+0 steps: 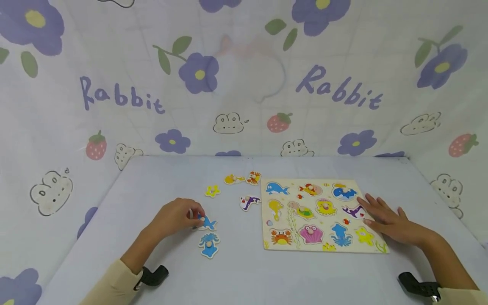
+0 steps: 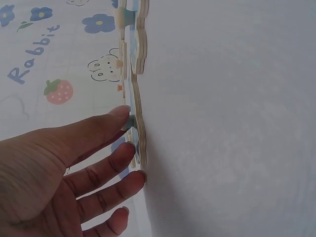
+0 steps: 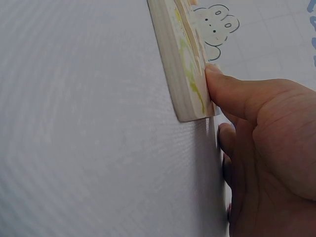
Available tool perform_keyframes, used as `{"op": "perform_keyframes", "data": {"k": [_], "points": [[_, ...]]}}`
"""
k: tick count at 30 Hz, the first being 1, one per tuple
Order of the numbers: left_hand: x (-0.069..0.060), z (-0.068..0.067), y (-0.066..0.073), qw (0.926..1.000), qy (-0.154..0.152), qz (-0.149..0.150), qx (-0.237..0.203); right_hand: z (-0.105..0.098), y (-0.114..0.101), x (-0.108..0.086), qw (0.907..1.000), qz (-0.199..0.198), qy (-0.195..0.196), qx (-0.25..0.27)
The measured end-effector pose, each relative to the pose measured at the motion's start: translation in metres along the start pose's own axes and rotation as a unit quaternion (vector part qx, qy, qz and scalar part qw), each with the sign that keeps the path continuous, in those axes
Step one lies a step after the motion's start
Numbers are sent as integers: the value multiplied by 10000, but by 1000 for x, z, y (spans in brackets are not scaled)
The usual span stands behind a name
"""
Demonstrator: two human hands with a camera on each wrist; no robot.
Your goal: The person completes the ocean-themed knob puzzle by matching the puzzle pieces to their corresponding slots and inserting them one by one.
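Observation:
My left hand (image 1: 177, 218) pinches the knob of a blue whale-shaped piece (image 1: 207, 223) between thumb and fingertips. In the left wrist view the thumb and index finger of the hand (image 2: 74, 173) meet at that knob (image 2: 130, 122), the piece low against the table. Just below it lies a blue squid-like piece (image 1: 209, 244) with a round knob. On the right, my right hand (image 1: 396, 222) rests with spread fingers on the right edge of the wooden puzzle board (image 1: 320, 220); in the right wrist view its thumb (image 3: 232, 94) touches the board's top (image 3: 190, 74).
Between the left hand and the board lie a yellow star piece (image 1: 212, 191), an orange-yellow piece (image 1: 234, 179), a crab piece (image 1: 253, 178) and a purple piece (image 1: 250, 203) near the board's left edge. A patterned cloth (image 1: 244, 84) hangs behind the white table (image 1: 244, 275).

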State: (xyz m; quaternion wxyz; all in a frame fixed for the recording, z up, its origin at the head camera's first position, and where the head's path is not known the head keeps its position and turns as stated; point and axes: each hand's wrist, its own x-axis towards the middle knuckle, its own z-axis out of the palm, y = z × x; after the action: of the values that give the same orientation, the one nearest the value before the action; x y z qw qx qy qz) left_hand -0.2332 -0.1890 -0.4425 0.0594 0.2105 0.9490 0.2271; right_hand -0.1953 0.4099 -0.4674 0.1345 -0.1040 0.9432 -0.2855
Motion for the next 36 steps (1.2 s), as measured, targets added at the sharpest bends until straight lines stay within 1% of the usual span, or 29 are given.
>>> {"op": "perform_keyframes", "data": {"k": [4, 9, 14, 18, 22, 29, 36], "points": [[-1, 1, 0, 10000, 38, 7, -17, 1, 1, 0, 10000, 14, -27, 33], [-1, 5, -2, 10000, 43, -67, -24, 3, 3, -1, 10000, -14, -54, 77], [-2, 8, -3, 10000, 51, -44, 23, 3, 2, -1, 10000, -51, -38, 72], [-3, 7, -2, 9999, 72, -26, 71, 2, 0, -2, 9999, -51, -62, 78], [-3, 4, 0, 9999, 111, -80, 102, 1, -1, -2, 9999, -100, -36, 44], [-2, 0, 4, 9996, -21, -267, 45, 2, 0, -1, 9999, -97, -18, 35], [-3, 2, 2, 9998, 56, -176, 108, 2, 2, -1, 9999, -149, -31, 38]]}}
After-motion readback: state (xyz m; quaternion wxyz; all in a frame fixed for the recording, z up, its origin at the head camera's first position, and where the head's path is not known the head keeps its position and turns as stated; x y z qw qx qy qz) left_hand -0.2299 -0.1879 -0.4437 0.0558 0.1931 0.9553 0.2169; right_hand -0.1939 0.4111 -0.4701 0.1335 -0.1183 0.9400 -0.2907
